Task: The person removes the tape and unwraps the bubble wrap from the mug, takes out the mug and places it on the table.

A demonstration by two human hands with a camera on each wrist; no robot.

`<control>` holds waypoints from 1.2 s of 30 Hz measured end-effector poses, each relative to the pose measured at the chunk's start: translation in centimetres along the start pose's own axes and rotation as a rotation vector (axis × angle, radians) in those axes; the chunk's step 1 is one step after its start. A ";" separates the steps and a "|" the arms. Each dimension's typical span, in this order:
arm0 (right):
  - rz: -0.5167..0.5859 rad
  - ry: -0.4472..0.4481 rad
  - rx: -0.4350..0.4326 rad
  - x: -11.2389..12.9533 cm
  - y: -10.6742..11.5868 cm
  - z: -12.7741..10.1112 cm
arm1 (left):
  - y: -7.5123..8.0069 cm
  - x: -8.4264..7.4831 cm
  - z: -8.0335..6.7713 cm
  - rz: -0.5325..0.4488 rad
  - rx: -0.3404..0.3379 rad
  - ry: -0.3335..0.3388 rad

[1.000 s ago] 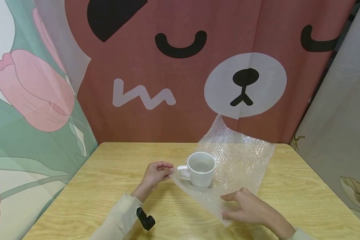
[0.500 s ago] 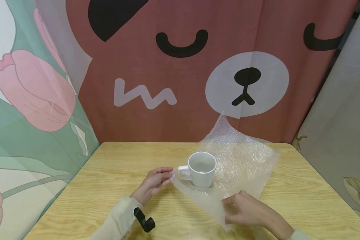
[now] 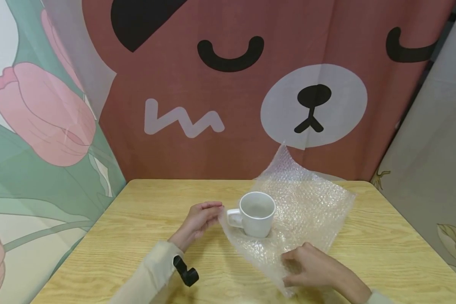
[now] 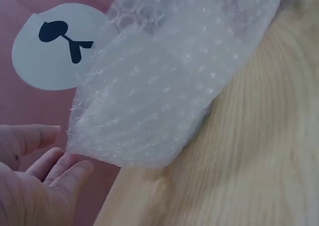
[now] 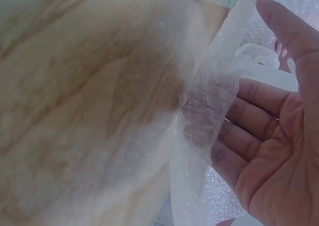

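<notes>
A white mug [image 3: 256, 217] stands upright on a sheet of clear bubble wrap [image 3: 308, 211], its handle toward my left hand. My left hand [image 3: 199, 221] is at the sheet's left corner, beside the handle. In the left wrist view its fingers [image 4: 70, 178] are mostly straight and touch the corner of the wrap. My right hand [image 3: 313, 268] is at the near corner, thumb and forefinger apart. The right wrist view shows its fingers [image 5: 254, 116] extended against the raised wrap edge, which covers some fingertips.
Under everything lies a light wooden table [image 3: 137, 236]. A brown bear-print curtain [image 3: 213, 160] hangs behind it, with the wrap's far corner standing up in front. A flower-print curtain [image 3: 42, 126] hangs at the left. A black device [image 3: 186, 272] sits at my left cuff.
The left hand dipped slightly, then rose at the wrap's corner. My right hand has stayed nearly in place. The near corner of the wrap has shifted a little toward me; the mug still stands.
</notes>
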State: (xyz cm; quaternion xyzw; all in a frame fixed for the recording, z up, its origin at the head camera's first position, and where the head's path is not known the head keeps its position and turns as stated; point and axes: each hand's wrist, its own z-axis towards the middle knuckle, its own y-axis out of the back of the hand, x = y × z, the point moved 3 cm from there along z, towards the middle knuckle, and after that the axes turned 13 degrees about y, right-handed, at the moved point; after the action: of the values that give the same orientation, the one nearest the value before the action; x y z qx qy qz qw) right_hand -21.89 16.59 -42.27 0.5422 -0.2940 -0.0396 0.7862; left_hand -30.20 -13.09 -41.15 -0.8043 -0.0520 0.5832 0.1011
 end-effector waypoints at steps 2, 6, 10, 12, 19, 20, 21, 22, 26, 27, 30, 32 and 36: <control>0.004 0.001 0.003 0.0 -0.1 0.0 | -0.2 -0.3 0.2 0.029 -0.012 -0.025; 0.004 0.000 -0.003 -0.1 -0.1 -0.2 | -0.7 -0.5 0.5 0.112 -0.019 -0.065; -0.041 -0.008 -0.012 -0.2 -0.2 -0.3 | -0.9 -0.5 0.8 0.274 -0.023 -0.138; -0.057 -0.015 -0.012 -0.2 -0.2 -0.3 | -0.9 -0.6 0.9 0.379 -0.037 -0.195; -0.101 -0.049 -0.016 -0.1 -0.1 -0.2 | -0.7 -0.8 1.1 0.587 -0.035 -0.326; -0.106 -0.065 -0.013 -0.1 0.0 -0.2 | -0.7 -0.8 1.2 0.589 -0.025 -0.324; -0.114 -0.081 -0.008 -0.1 0.1 -0.3 | -0.7 -0.8 1.2 0.592 -0.017 -0.325; -0.121 -0.096 -0.001 -0.2 0.2 -0.3 | -0.8 -0.8 1.2 0.598 -0.010 -0.325; -0.123 -0.152 0.026 -0.8 0.3 -0.4 | -1.0 -0.9 1.2 0.632 0.011 -0.336; -0.122 -0.159 0.030 -0.9 0.3 -0.5 | -1.0 -0.9 1.2 0.643 0.015 -0.342; -0.100 -0.166 0.046 -1.2 0.1 -0.5 | -1.0 -0.9 1.0 0.673 0.008 -0.340; -0.078 -0.168 0.058 -1.3 0.0 -0.5 | -0.9 -0.9 0.9 0.684 0.003 -0.338; -0.060 -0.193 0.078 -1.4 -0.4 -0.5 | -1.0 -0.8 0.7 0.667 0.000 -0.338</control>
State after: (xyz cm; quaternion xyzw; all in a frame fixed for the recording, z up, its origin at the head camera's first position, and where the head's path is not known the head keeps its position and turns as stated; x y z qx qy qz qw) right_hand -22.68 17.38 -43.34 0.5747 -0.3535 -0.1036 0.7308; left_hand -31.09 -12.23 -40.36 -0.6693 0.1971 0.7087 -0.1047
